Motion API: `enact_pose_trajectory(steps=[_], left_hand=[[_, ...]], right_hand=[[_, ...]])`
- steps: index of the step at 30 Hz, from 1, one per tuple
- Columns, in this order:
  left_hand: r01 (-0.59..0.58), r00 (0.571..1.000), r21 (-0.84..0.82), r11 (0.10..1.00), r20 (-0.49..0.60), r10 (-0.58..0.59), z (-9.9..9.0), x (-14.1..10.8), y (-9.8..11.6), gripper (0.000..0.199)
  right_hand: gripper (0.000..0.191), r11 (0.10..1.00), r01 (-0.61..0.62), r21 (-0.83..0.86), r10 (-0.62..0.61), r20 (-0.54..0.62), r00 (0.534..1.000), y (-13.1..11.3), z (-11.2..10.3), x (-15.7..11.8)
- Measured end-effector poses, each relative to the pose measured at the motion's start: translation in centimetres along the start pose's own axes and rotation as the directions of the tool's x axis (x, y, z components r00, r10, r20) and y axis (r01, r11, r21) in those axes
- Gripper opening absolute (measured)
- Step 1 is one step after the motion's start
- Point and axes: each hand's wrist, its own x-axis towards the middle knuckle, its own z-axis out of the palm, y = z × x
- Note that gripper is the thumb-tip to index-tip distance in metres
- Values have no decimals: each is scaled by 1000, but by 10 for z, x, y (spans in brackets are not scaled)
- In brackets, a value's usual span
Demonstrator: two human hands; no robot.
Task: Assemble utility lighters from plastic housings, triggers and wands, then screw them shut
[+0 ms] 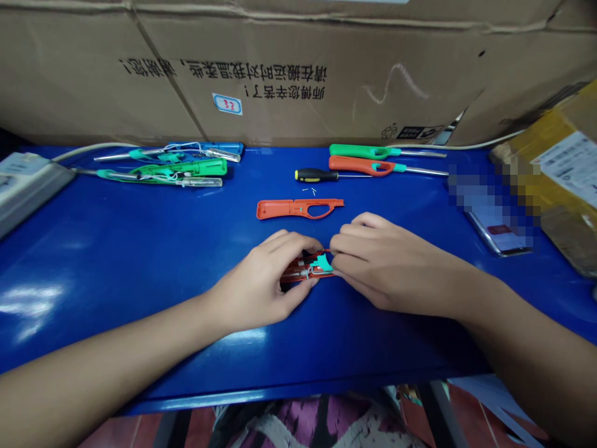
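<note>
An orange gas lighter lies opened on the blue table, with a clear tube, wires and a teal trigger showing inside. My left hand is wrapped round its handle end, thumb at the near side and fingers at the far side. My right hand is closed with its fingertips at the other end, beside the trigger; that end is hidden under it. Beyond my hands lies the loose orange half shell, inner side up. Several small screws and a black-and-yellow screwdriver rest behind it.
At the back left lie opened blue and green lighters. Closed green and orange lighters lie at the back right. A phone and a taped parcel stand right, a pale device left. A large carton borders the back.
</note>
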Motion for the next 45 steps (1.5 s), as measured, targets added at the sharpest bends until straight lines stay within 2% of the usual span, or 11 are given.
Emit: enact_pose_trajectory(steps=[11,19,27,34,39,45], left_hand=[[26,995,-44,999,-95,-30,-2,0,-3,13],[37,992,-87,995,-117,-47,-1,3,-3,11],[122,991,-190,974,-28,-130,-8,6,-10,17],[81,996,-170,982,-7,-84,-8,5,-12,17],[63,998,-151,986,-17,-66,-7,5,-12,15],[57,997,-120,991,-41,-63,-7,6,-8,13]], right_hand=[[23,999,-13,49,14,-33,999,5,4,-1],[22,989,-50,138,47,22,999,8,6,-2],[24,982,-62,179,57,36,998,8,6,-5],[23,957,-118,266,113,31,993,10,4,-4],[16,893,-211,398,223,16,975,10,5,-4],[12,762,-356,541,429,-9,903,9,15,5]])
